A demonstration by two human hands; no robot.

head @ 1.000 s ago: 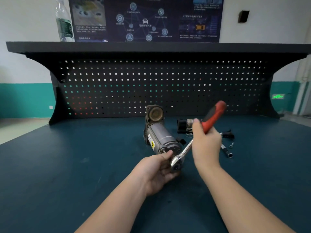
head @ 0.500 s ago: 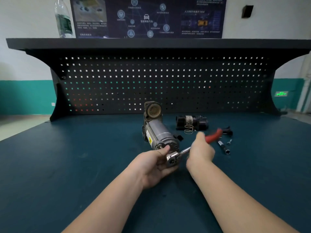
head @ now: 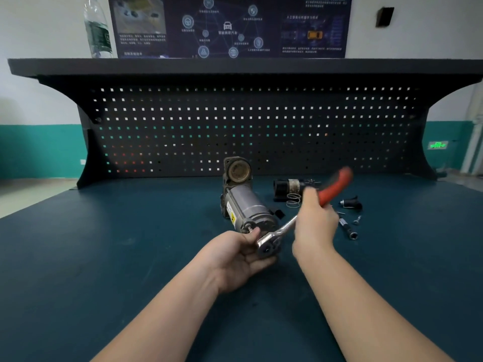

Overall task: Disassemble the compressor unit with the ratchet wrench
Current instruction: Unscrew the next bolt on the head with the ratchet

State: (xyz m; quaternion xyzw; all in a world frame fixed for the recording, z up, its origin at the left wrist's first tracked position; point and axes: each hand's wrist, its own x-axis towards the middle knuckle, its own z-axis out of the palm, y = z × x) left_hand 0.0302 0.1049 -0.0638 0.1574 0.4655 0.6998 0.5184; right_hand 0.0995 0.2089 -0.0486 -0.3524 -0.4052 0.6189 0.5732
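Observation:
The grey cylindrical compressor unit [head: 248, 205] lies on the dark blue bench, its near end facing me. The ratchet wrench [head: 282, 228], with chrome head and red handle, sits against that near end. My left hand [head: 235, 257] cups the wrench head from below, thumb resting on the compressor's end cap. My right hand [head: 315, 223] grips the red handle, which points up and to the right and looks blurred. The bolt under the wrench head is hidden.
Behind the wrench lie a removed black cylinder part [head: 292, 188], a wire spring [head: 292, 199], a black fitting [head: 351, 202], an extension bar [head: 347, 228] and a small bolt [head: 356, 220]. A black pegboard [head: 235, 126] backs the bench; a water bottle [head: 98, 30] stands on its shelf.
The red handle swung down to the right, then back up. My left hand stayed at the wrench head against the compressor.

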